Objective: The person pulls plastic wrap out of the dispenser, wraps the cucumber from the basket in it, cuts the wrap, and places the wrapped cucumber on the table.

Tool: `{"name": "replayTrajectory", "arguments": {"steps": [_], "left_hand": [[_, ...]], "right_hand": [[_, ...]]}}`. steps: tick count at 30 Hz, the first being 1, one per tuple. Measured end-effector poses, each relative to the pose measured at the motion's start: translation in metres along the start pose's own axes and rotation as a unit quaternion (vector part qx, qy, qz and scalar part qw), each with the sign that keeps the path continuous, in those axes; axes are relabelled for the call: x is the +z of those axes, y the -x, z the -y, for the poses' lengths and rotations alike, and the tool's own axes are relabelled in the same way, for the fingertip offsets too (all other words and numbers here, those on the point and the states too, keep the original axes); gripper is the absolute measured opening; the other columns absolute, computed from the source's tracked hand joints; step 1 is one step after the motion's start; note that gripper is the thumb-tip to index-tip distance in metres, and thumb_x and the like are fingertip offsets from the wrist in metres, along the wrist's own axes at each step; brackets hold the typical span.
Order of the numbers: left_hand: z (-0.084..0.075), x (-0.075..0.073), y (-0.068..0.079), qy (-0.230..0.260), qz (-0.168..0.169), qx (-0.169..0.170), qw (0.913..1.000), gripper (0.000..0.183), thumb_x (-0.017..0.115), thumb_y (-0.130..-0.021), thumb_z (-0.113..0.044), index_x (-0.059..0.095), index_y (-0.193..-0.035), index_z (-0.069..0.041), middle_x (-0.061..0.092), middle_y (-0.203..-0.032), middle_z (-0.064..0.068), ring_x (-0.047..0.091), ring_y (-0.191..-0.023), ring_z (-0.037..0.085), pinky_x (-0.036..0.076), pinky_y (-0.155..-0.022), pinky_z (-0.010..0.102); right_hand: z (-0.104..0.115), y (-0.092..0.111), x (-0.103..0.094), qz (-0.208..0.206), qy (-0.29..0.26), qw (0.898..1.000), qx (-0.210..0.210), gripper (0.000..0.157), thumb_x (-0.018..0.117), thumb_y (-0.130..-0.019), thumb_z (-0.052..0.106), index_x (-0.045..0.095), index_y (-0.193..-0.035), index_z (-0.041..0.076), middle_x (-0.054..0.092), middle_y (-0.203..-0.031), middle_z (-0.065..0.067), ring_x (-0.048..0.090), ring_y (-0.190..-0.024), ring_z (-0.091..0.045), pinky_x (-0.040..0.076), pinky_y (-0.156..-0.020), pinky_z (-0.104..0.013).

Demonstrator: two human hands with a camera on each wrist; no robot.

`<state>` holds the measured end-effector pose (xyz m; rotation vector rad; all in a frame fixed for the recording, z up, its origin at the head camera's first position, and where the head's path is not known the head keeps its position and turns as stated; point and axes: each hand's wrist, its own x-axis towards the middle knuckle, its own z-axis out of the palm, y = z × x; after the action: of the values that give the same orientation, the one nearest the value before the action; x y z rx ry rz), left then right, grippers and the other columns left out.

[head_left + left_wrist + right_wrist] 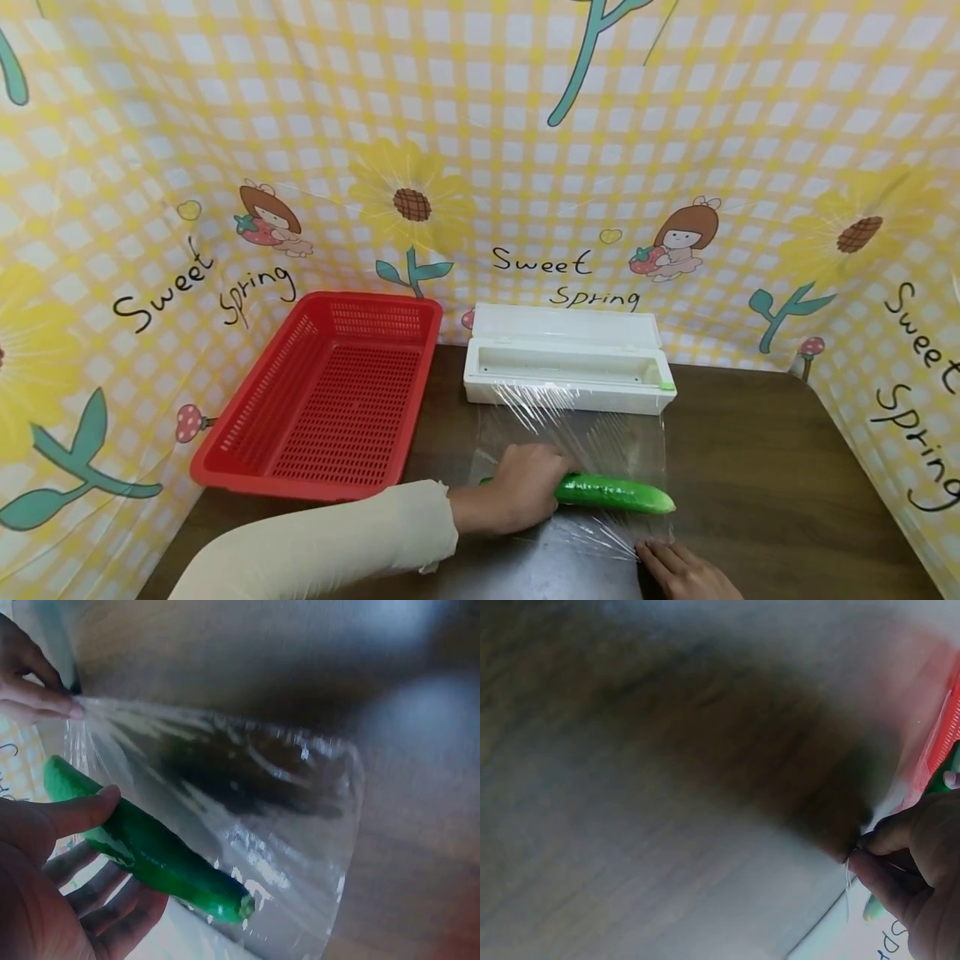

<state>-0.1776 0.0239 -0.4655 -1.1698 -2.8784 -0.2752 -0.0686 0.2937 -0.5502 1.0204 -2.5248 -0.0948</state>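
Observation:
A green cucumber (615, 492) lies crosswise over a sheet of clear plastic wrap (600, 442) in the head view. My left hand (525, 487) grips its left part, and the left wrist view shows the thumb on one side of the cucumber (165, 851) with fingers curled under the other. At the near right corner of the wrap, my right hand (686, 571) pinches the film edge between thumb and fingers, as the right wrist view also shows. The film runs back to a white wrap dispenser box (570, 400) with its lid raised.
A red slotted plastic basket (337, 492) stands on the left of the dark wooden table (787, 483). Yellow checked cloth (525, 183) hangs around the back and sides. A green slider (666, 386) sits at the dispenser's right end.

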Motion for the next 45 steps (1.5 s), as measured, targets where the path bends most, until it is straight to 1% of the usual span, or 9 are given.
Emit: {"name": "replayTrajectory", "arguments": {"steps": [10, 17, 20, 24, 33, 37, 42, 44, 45], "left_hand": [[0.001, 0.018, 0.006, 0.014, -0.006, 0.0, 0.9999, 0.057, 0.071, -0.067, 0.004, 0.078, -0.111, -0.031, 0.075, -0.098, -0.009, 0.071, -0.086, 0.013, 0.047, -0.053, 0.035], [0.004, 0.024, 0.005, 0.035, 0.013, 0.003, 0.9993, 0.056, 0.072, -0.074, 0.003, 0.076, -0.119, -0.03, 0.076, -0.11, -0.008, 0.072, -0.096, 0.015, 0.053, -0.058, 0.039], [0.006, 0.025, 0.005, 0.037, 0.025, 0.006, 0.999, 0.055, 0.073, -0.079, 0.001, 0.073, -0.125, -0.029, 0.074, -0.114, -0.007, 0.071, -0.098, 0.016, 0.055, -0.061, 0.037], [0.006, 0.025, 0.007, 0.04, 0.03, 0.008, 0.9987, 0.054, 0.076, -0.081, -0.003, 0.071, -0.129, -0.029, 0.073, -0.114, -0.006, 0.07, -0.099, 0.016, 0.055, -0.064, 0.036], [0.005, 0.025, 0.013, 0.016, 0.008, 0.024, 0.9995, 0.055, 0.082, -0.079, -0.01, 0.071, -0.13, -0.029, 0.073, -0.11, -0.009, 0.07, -0.094, 0.011, 0.052, -0.061, 0.029], [0.005, 0.024, 0.015, 0.028, 0.009, 0.023, 0.9993, 0.055, 0.084, -0.08, -0.014, 0.07, -0.131, -0.027, 0.074, -0.115, -0.008, 0.07, -0.101, 0.011, 0.056, -0.068, 0.031], [0.007, 0.021, 0.018, 0.047, 0.02, 0.02, 0.9985, 0.054, 0.083, -0.084, -0.016, 0.068, -0.135, -0.026, 0.074, -0.121, -0.007, 0.07, -0.106, 0.012, 0.057, -0.071, 0.032], [0.008, 0.021, 0.018, 0.046, 0.017, 0.019, 0.9986, 0.049, 0.08, -0.087, -0.019, 0.068, -0.134, -0.025, 0.073, -0.122, -0.007, 0.071, -0.106, 0.012, 0.058, -0.072, 0.032], [0.008, 0.021, 0.018, 0.046, 0.012, 0.019, 0.9987, 0.045, 0.079, -0.088, -0.021, 0.069, -0.133, -0.025, 0.074, -0.121, -0.006, 0.071, -0.104, 0.012, 0.058, -0.072, 0.032]], "right_hand": [[-0.003, -0.002, 0.004, -0.058, 0.012, 0.998, -0.014, 0.076, 0.043, -0.095, 0.076, 0.077, -0.102, 0.009, 0.074, -0.096, -0.004, 0.069, -0.083, -0.019, 0.054, -0.065, -0.024], [-0.003, -0.008, -0.001, -0.104, 0.019, 0.994, -0.006, 0.08, 0.033, -0.098, 0.076, 0.078, -0.099, 0.01, 0.074, -0.094, -0.003, 0.067, -0.081, -0.016, 0.054, -0.067, -0.026], [-0.003, -0.011, -0.005, -0.107, 0.007, 0.994, -0.004, 0.07, 0.025, -0.11, 0.053, 0.078, -0.099, 0.008, 0.073, -0.093, -0.004, 0.064, -0.078, -0.014, 0.053, -0.067, -0.025], [-0.004, -0.015, -0.01, -0.107, 0.001, 0.994, 0.017, 0.072, 0.009, -0.108, 0.023, 0.078, -0.102, 0.006, 0.073, -0.094, -0.003, 0.062, -0.076, -0.012, 0.053, -0.066, -0.025], [-0.009, -0.024, -0.018, -0.134, 0.001, 0.99, 0.045, 0.066, 0.012, -0.108, 0.017, 0.077, -0.103, 0.005, 0.072, -0.091, -0.002, 0.062, -0.075, -0.013, 0.053, -0.062, -0.026], [-0.012, -0.029, -0.024, -0.101, -0.036, 0.992, 0.068, 0.037, 0.04, -0.104, 0.012, 0.077, -0.1, 0.009, 0.071, -0.091, 0.001, 0.065, -0.079, -0.013, 0.055, -0.067, -0.027], [-0.016, -0.035, -0.025, -0.099, -0.089, 0.984, 0.121, 0.043, 0.044, -0.109, 0.038, 0.076, -0.093, 0.015, 0.068, -0.09, 0.007, 0.063, -0.081, -0.008, 0.052, -0.069, -0.021], [-0.017, -0.038, -0.024, -0.115, -0.1, 0.98, 0.129, 0.065, 0.022, -0.108, 0.047, 0.075, -0.09, 0.016, 0.066, -0.089, 0.009, 0.06, -0.08, -0.007, 0.05, -0.069, -0.019], [-0.018, -0.039, -0.023, -0.122, -0.106, 0.978, 0.132, 0.064, 0.023, -0.108, 0.047, 0.075, -0.089, 0.016, 0.066, -0.088, 0.009, 0.059, -0.079, -0.007, 0.048, -0.069, -0.019]]}}
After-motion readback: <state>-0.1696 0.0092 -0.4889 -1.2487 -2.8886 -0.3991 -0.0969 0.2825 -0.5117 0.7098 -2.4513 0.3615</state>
